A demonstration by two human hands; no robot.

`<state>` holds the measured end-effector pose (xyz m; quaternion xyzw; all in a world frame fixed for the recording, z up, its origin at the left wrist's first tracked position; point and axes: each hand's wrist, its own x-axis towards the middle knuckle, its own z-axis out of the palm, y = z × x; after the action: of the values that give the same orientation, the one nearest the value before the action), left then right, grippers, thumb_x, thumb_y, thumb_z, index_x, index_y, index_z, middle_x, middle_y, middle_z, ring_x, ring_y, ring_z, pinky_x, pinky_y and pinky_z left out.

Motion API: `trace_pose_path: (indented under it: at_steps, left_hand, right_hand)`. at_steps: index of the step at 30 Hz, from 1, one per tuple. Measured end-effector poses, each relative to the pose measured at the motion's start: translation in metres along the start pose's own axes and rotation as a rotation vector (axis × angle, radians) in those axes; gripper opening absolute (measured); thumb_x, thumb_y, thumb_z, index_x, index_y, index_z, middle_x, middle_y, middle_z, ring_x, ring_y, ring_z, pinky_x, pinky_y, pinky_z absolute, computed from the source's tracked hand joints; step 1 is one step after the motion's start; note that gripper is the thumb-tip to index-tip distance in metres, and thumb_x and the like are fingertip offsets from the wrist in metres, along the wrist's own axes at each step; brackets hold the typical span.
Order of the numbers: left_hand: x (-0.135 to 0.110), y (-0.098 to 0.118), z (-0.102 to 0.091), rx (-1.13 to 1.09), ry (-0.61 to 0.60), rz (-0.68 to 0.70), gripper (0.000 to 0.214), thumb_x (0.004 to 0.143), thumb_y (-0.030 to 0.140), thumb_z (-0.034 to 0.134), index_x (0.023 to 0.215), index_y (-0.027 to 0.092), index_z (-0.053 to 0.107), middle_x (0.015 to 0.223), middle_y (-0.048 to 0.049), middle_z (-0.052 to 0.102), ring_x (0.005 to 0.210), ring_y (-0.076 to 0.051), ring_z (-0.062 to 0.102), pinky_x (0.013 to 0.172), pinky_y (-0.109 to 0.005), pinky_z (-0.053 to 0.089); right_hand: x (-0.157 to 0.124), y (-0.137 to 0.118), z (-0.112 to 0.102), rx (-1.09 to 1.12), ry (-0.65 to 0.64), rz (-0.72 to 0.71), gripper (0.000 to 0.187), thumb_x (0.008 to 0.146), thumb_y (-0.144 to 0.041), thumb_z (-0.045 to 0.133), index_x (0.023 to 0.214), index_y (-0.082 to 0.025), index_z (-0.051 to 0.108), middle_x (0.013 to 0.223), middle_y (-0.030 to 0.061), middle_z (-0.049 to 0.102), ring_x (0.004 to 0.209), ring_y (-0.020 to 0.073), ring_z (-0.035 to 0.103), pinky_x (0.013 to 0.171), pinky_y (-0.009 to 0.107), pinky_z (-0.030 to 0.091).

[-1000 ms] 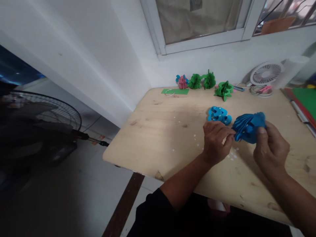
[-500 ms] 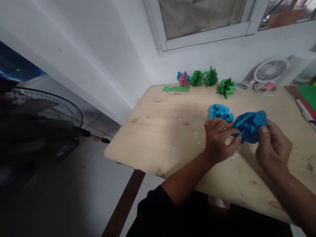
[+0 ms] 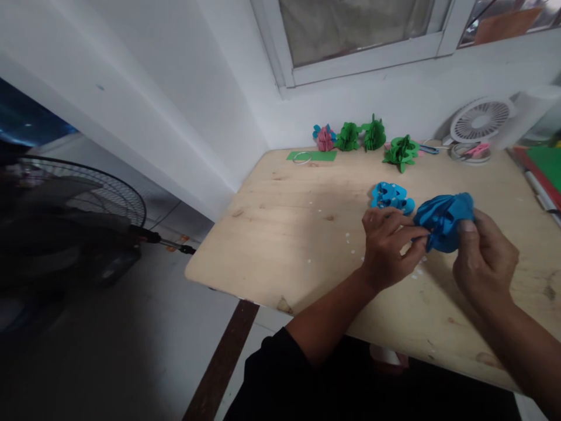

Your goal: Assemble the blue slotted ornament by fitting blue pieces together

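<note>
Between my two hands, above the table, is a blue layered paper flower (image 3: 445, 221). My right hand (image 3: 485, 257) grips its right side, thumb in front and fingers behind. On its left edge my left hand (image 3: 392, 245) pinches a bit of the paper between thumb and fingertips. Just behind my left hand lies a second blue paper piece (image 3: 389, 196) with cut-out holes, flat on the wooden table (image 3: 263, 234). Small white paper scraps (image 3: 348, 235) are scattered around and below my hands.
Along the wall stand a pink and blue paper flower (image 3: 325, 138) and several green ones (image 3: 401, 153). A green strip (image 3: 324, 156) lies at the back left. A white fan (image 3: 480, 120), tape roll (image 3: 471, 154) and pink scissors-like tool (image 3: 477, 150) sit at the back right.
The blue paper flower has turned slightly in my hands, and its folded layers face a little differently. Both hands keep nearly the same place. The view has shifted slightly.
</note>
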<state>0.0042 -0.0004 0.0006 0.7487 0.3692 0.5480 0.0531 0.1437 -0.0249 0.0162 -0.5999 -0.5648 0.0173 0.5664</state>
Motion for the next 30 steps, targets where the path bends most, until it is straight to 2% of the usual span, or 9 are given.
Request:
trace_pose_path:
  at_steps: [7, 15, 24, 30]
  left_hand:
    - [0.0006, 0.0007, -0.0003, 0.005, 0.033, 0.008, 0.012, 0.085, 0.019, 0.062, 0.078, 0.023, 0.071, 0.085, -0.0022, 0.074, 0.105, -0.022, 0.062, 0.101, -0.043, 0.042]
    - [0.0003, 0.0048, -0.0056, -0.008, -0.046, -0.030, 0.010, 0.084, 0.024, 0.063, 0.083, 0.022, 0.072, 0.087, -0.0038, 0.074, 0.109, -0.025, 0.061, 0.104, -0.045, 0.041]
    - [0.0011, 0.0018, -0.0014, -0.030, 0.056, 0.026, 0.013, 0.089, 0.026, 0.063, 0.080, 0.022, 0.072, 0.083, -0.0012, 0.074, 0.107, -0.021, 0.062, 0.104, -0.041, 0.041]
    - [0.0018, 0.0035, -0.0024, -0.029, 0.093, 0.022, 0.011, 0.085, 0.018, 0.061, 0.075, 0.021, 0.066, 0.083, -0.0020, 0.072, 0.103, -0.020, 0.063, 0.102, -0.042, 0.044]
  right_hand:
    - [-0.0001, -0.0016, -0.0013, 0.006, -0.007, 0.028, 0.039, 0.092, -0.041, 0.051, 0.106, -0.016, 0.077, 0.079, 0.0061, 0.072, 0.072, 0.0234, 0.066, 0.067, 0.036, 0.050]
    - [-0.0001, -0.0019, -0.0001, 0.006, -0.013, 0.038, 0.037, 0.091, -0.040, 0.051, 0.101, -0.016, 0.077, 0.071, 0.0026, 0.066, 0.064, 0.0204, 0.060, 0.062, 0.033, 0.046]
    - [-0.0003, -0.0007, 0.0008, -0.006, 0.006, -0.001, 0.039, 0.091, -0.041, 0.051, 0.104, -0.016, 0.077, 0.075, 0.0046, 0.070, 0.067, 0.0226, 0.064, 0.063, 0.035, 0.049]
    - [0.0006, -0.0006, 0.0016, 0.004, 0.007, 0.024, 0.038, 0.091, -0.041, 0.051, 0.104, -0.017, 0.077, 0.075, 0.0042, 0.070, 0.067, 0.0229, 0.064, 0.064, 0.036, 0.049]
